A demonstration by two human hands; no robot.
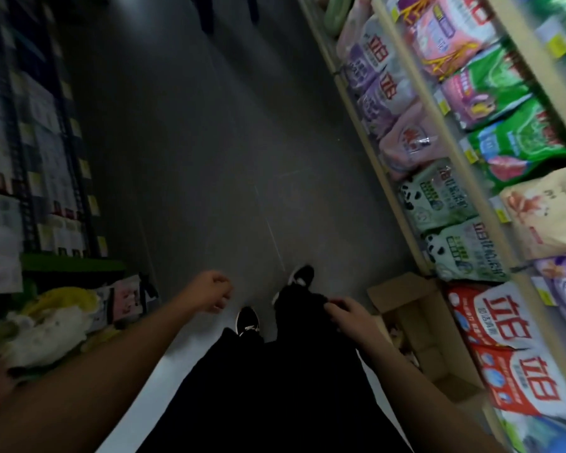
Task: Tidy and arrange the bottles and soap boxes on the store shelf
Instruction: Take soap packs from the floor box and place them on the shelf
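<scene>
No item is in hand: the left hand (211, 291) is clenched empty, and the right hand (350, 317) pinches dark trouser fabric. Judged step: transit along the aisle; next, reach the store shelf (438, 103).

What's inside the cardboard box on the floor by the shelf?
The open cardboard box shows mostly bare bottom; small blurred items sit near its lower corner, unidentifiable. The right forearm covers part.

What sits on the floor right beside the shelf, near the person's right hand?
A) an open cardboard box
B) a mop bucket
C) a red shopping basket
A: an open cardboard box lies on the floor against the shelf, just past the right hand.
</scene>
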